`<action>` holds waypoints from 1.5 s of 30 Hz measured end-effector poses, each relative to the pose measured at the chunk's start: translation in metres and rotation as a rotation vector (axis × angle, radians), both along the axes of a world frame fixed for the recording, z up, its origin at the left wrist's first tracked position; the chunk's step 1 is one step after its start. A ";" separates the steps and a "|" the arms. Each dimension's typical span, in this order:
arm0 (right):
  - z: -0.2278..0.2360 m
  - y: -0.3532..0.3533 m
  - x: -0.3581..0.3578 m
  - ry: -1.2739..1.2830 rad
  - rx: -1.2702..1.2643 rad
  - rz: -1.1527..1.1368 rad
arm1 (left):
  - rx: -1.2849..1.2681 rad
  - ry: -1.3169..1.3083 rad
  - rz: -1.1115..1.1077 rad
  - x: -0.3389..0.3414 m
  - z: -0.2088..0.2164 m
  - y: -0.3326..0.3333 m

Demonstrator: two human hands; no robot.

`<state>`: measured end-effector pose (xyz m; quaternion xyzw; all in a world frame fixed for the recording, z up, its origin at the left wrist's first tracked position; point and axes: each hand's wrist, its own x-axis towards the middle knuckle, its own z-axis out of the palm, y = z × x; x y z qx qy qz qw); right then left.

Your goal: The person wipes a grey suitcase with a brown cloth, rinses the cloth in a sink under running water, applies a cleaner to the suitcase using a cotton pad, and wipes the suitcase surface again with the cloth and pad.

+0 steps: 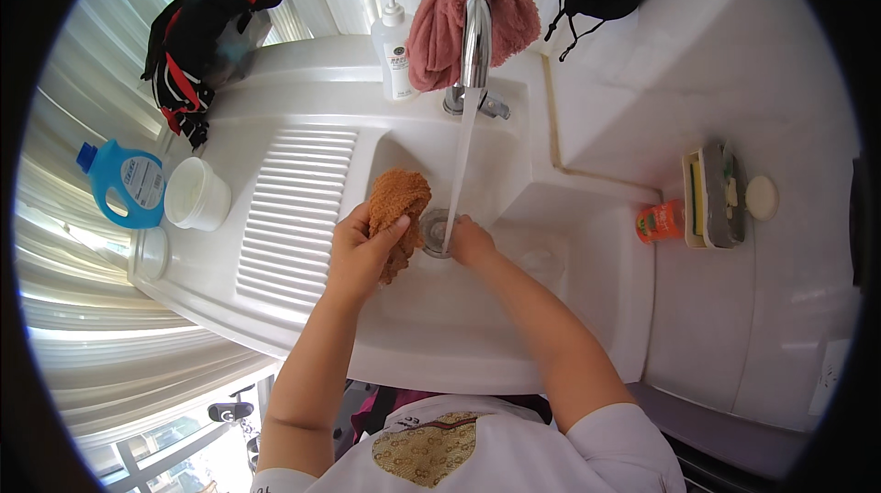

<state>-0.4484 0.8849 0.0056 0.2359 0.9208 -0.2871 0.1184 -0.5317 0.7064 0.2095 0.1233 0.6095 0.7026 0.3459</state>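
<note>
My left hand [361, 250] is closed on a crumpled orange-brown cloth [397, 197], thumb across its front, above the white sink basin [509, 296]. Lower in the basin, my right hand [470, 241] reaches to the round metal drain [435, 234]. Its fingers point down and are mostly hidden behind the hand and the water, so I cannot see what they hold. A stream of water [462, 158] runs from the chrome faucet [476, 43] and falls between the two hands, close to the right one.
A pink towel [434, 34] drapes behind the faucet, beside a white pump bottle [395, 52]. Left of the ribbed washboard [295, 218] stand a white tub [196, 195] and a blue jug [133, 185]. A sponge holder [714, 199] and an orange container [659, 221] are on the right.
</note>
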 end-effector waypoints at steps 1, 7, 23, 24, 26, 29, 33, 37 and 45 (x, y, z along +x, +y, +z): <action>-0.011 -0.008 -0.002 0.023 0.041 0.024 | -0.007 0.002 0.010 -0.001 0.002 -0.002; -0.061 -0.016 -0.018 0.125 -0.019 -0.068 | 0.023 -0.030 0.137 -0.005 -0.004 -0.006; 0.047 0.013 0.045 -0.700 -0.007 0.648 | -0.001 -0.087 0.026 -0.001 -0.007 0.024; 0.062 0.025 0.044 -0.562 -0.025 0.547 | 0.003 -0.074 -0.006 -0.001 -0.012 0.027; 0.117 0.035 0.031 -0.193 -0.197 0.343 | 0.000 -0.067 -0.048 0.004 -0.007 0.032; 0.164 0.035 0.016 0.461 -1.166 0.047 | -0.058 0.036 -0.195 0.005 -0.010 0.039; 0.160 0.015 0.006 0.515 -1.170 0.014 | 0.114 -0.267 -0.126 0.004 0.003 0.042; 0.147 0.000 0.011 0.334 -0.995 -0.178 | 0.108 -0.045 0.012 -0.004 -0.013 0.043; 0.075 0.024 0.033 0.213 -1.002 -0.089 | -0.015 -0.208 -0.032 -0.003 -0.014 0.034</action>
